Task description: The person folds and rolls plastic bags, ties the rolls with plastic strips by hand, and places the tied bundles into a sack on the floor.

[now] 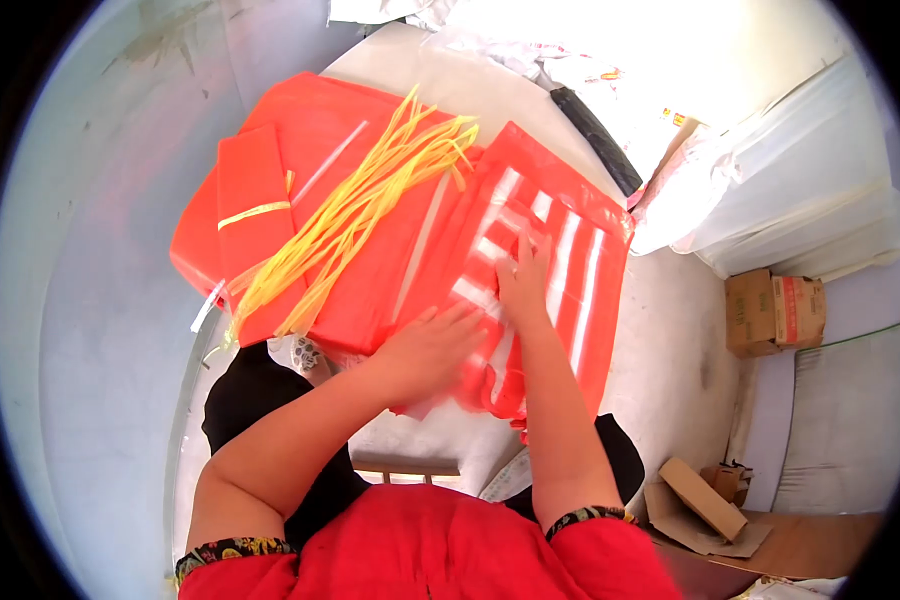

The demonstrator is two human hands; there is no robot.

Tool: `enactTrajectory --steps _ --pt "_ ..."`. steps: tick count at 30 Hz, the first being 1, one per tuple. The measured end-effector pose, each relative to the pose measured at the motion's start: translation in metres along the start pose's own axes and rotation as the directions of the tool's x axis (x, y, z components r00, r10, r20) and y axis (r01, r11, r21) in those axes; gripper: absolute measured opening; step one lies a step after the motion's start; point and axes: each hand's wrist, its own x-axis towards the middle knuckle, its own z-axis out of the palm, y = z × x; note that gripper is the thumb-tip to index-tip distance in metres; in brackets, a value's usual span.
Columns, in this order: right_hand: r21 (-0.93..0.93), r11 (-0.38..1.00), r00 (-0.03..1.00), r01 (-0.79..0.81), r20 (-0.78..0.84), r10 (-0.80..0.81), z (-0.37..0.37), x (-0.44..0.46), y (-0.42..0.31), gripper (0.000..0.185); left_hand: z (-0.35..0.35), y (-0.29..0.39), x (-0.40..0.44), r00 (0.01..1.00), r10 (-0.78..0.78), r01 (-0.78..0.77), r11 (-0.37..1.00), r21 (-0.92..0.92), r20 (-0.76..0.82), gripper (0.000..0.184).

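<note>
A pile of red plastic bags with white stripes (590,310) lies in front of me, its layers loose and wrinkled. My right hand (526,283) rests on top of it, fingers apart and touching the plastic. Beside it, my left hand (432,352) is slightly blurred, fingers stretched out flat over the pile's near left edge. Left of both hands spreads a larger stack of red plastic (310,110). Across that stack lies a loose bunch of yellow plastic strips (355,215). A folded red bundle (248,175) on the stack has a yellow strip tied round it.
A black roll (595,140) and crumpled white plastic (690,200) lie beyond the pile. Cardboard boxes (773,312) stand on the right, with an opened carton (705,505) lower down. A pale wall (100,280) rises on the left. My knees are under the red plastic.
</note>
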Motion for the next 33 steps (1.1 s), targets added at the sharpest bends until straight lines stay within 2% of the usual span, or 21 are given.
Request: enactTrajectory --steps 1,4,5,8,11,13,16,19,20,22,23,24,25,28,33 --pt "0.129 0.992 0.999 0.004 -0.053 0.002 0.000 -0.014 -0.002 0.073 0.000 0.000 0.001 1.000 -0.003 0.003 1.000 -0.002 0.004 0.073" --pt "0.366 0.927 0.993 -0.078 -0.052 0.104 -0.012 -0.053 -0.014 0.081 -0.012 0.005 0.001 0.997 -0.021 0.023 0.999 -0.037 0.069 0.073" --pt "0.456 0.877 0.980 -0.150 -0.047 0.192 -0.014 -0.059 -0.020 0.086 -0.015 0.007 0.000 0.997 -0.023 0.030 0.996 -0.083 0.077 0.073" --pt "0.646 0.730 0.964 -0.222 0.034 0.263 -0.032 -0.067 -0.046 0.093 -0.021 0.010 -0.004 0.996 -0.012 0.033 0.972 -0.232 0.091 0.074" --pt "0.475 0.859 0.975 -0.194 -0.003 0.222 -0.027 -0.062 -0.045 0.097 -0.023 0.009 -0.007 0.993 0.056 -0.014 0.922 -0.387 0.099 0.072" --pt "0.390 0.896 0.970 -0.214 -0.022 0.241 -0.027 -0.062 -0.058 0.102 -0.028 0.007 -0.006 0.983 0.124 -0.048 0.887 -0.459 0.137 0.069" --pt "0.289 0.934 0.971 -0.209 -0.054 0.234 -0.024 -0.063 -0.068 0.106 -0.060 0.006 -0.016 0.909 0.125 0.245 0.612 -0.752 0.398 0.062" --pt "0.285 0.936 0.972 -0.205 -0.053 0.229 -0.025 -0.061 -0.070 0.108 -0.061 -0.007 -0.026 0.963 0.063 0.211 0.429 -0.878 0.262 0.056" --pt "0.298 0.932 0.972 -0.209 -0.044 0.232 -0.026 -0.061 -0.069 0.109 -0.064 -0.009 -0.029 0.972 -0.084 0.232 0.443 -0.866 0.218 0.052" --pt "0.339 0.914 0.968 -0.223 -0.036 0.249 -0.029 -0.062 -0.073 0.112 -0.073 -0.011 -0.034 0.924 -0.368 0.280 0.463 -0.841 0.105 0.044" --pt "0.365 0.902 0.966 -0.231 -0.022 0.257 -0.032 -0.063 -0.075 0.112 -0.068 -0.021 -0.035 0.883 -0.464 0.329 0.716 -0.616 -0.068 0.041" --pt "0.389 0.889 0.965 -0.240 -0.007 0.263 -0.034 -0.064 -0.080 0.112 -0.055 -0.038 -0.036 0.834 -0.486 0.402 0.859 -0.316 -0.260 0.039" --pt "0.390 0.878 0.954 -0.277 0.002 0.300 -0.037 -0.065 -0.088 0.110 -0.048 -0.050 -0.039 0.786 -0.432 0.488 0.873 0.014 -0.443 0.037" --pt "0.368 0.871 0.941 -0.325 0.032 0.338 -0.032 -0.062 -0.082 0.108 -0.040 -0.071 -0.048 0.655 -0.479 0.635 0.768 0.083 -0.585 0.037" --pt "0.579 0.755 0.945 -0.309 0.096 0.313 -0.039 -0.065 -0.091 0.111 -0.042 -0.083 -0.054 0.622 -0.548 0.696 0.714 0.074 -0.559 0.035"
